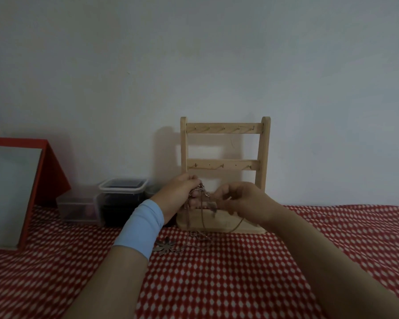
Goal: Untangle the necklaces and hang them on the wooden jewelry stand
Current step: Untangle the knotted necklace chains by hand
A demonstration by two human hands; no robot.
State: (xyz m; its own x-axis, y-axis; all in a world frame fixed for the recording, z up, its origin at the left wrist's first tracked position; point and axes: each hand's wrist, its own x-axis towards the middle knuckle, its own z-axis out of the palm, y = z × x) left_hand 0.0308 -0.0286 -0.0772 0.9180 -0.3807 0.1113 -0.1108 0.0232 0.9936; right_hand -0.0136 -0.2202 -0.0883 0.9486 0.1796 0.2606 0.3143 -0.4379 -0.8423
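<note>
Red cloth with white dots (217,284) covers the surface below a pale wall, and the wooden jewelry stand (225,173) rests on it against that wall. Just in front of the stand's lower half, the left hand (179,195) and right hand (242,199) pinch the tangled necklaces (199,196), whose chains trail down onto the cloth by the stand's base, beside a flower-shaped pendant (167,247). Left of the stand sit plastic containers (122,199).

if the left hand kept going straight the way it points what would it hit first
Most likely the wooden stand, near its lower rail. The left hand points up and away, holding the tangled necklaces just in front of it, though depth is unclear.
</note>
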